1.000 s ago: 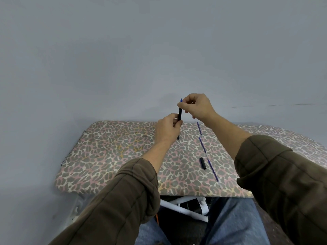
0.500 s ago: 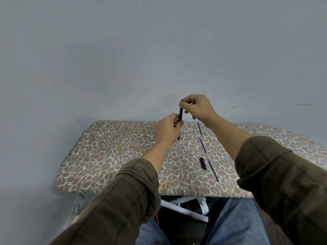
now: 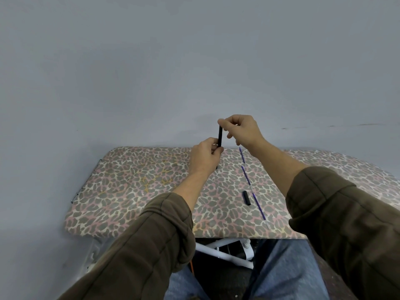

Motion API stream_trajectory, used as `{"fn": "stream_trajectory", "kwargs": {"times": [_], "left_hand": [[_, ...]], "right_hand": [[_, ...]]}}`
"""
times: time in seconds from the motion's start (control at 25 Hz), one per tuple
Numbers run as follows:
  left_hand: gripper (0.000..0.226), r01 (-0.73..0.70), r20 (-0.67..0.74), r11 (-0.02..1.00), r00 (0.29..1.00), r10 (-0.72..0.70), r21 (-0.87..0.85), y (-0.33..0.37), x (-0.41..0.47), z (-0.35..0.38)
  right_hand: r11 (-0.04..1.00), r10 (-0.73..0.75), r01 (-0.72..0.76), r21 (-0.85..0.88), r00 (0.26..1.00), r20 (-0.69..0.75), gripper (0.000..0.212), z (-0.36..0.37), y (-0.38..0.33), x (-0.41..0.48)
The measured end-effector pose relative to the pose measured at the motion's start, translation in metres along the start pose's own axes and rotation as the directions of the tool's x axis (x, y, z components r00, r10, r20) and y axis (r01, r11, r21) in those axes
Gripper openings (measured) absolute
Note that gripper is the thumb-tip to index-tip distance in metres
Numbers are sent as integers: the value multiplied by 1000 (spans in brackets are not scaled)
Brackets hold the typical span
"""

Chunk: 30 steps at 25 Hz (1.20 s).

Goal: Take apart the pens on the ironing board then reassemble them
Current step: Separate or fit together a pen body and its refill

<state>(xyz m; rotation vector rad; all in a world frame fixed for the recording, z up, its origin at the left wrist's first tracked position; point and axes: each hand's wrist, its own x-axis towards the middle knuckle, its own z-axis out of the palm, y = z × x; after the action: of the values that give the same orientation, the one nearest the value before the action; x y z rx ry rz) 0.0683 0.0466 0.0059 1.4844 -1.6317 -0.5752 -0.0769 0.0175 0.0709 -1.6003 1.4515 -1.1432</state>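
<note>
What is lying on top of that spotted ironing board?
A short black pen piece and thin blue ink tubes lie on the ironing board. The left hand and right hand hold a black pen barrel above it. The sleeves hide some cloth.

Left of the black cap (image 3: pixel 246 198) the ironing board (image 3: pixel 129 191) lies open to its edge. Just right of the cap, blue refills (image 3: pixel 258 207) lie in a line. Beyond the cap, the left hand (image 3: pixel 204 156) and right hand (image 3: pixel 242 131) hold a black barrel (image 3: pixel 220 136) upright above the board.
</note>
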Motion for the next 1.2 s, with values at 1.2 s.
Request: {"fn": "stream_trajectory", "kwargs": {"times": [1.2], "left_hand": [[69,-22,66,999,997,25,-45,-5,2,23]], "right_hand": [[916,316,-272,-294,942,113,12,-19,43,20]]}}
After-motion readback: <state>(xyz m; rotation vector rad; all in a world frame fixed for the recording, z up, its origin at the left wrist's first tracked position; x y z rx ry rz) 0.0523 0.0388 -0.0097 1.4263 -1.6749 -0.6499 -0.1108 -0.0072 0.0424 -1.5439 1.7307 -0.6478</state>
